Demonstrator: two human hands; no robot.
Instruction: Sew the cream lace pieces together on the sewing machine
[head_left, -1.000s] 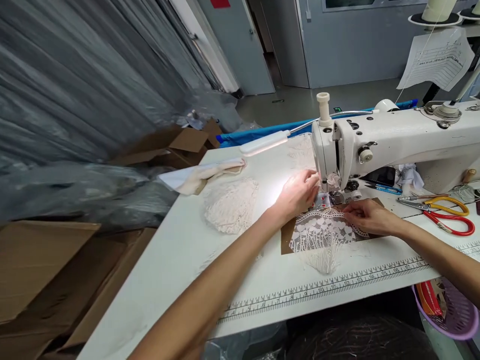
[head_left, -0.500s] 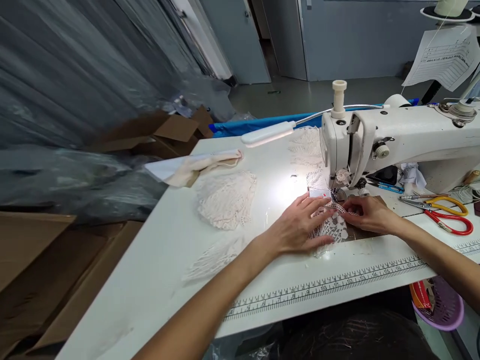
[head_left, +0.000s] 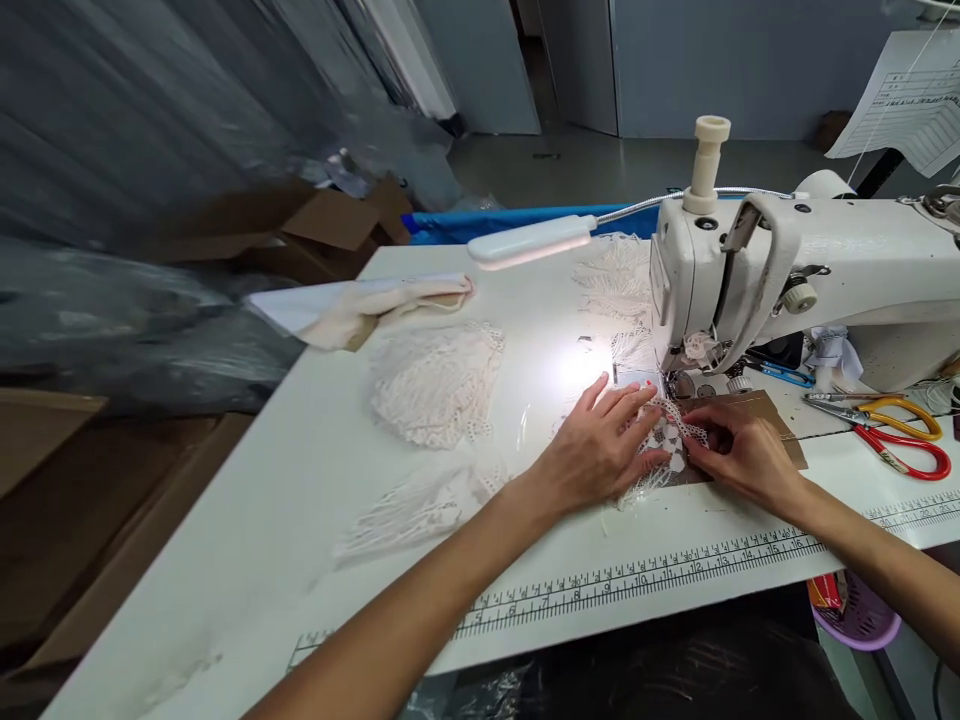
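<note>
My left hand [head_left: 600, 445] lies with fingers spread on a piece of white lace [head_left: 673, 457], just in front of the needle area of a white sewing machine [head_left: 862, 250]. To its right, my right hand [head_left: 750, 455] pinches a narrow strip of lace trim [head_left: 694, 428] between thumb and fingers. The trim runs toward the presser foot [head_left: 670, 382]. A brown cardboard piece [head_left: 780, 430] lies partly beneath my right hand. More fringed lace [head_left: 616, 285] lies behind the needle area.
Lace heaps [head_left: 439, 385] and a fringed lace piece [head_left: 412, 505] lie on the left of the table. Beyond them is a folded cloth [head_left: 367, 305]. A lamp [head_left: 529, 243] hangs over the table. Red-and-yellow-handled scissors [head_left: 900, 445] rest at right, above a printed ruler [head_left: 660, 580].
The view has shifted slightly. My right hand has drawn a little away from the needle, and more of the cardboard shows beneath it. My left hand stays spread on the lace.
</note>
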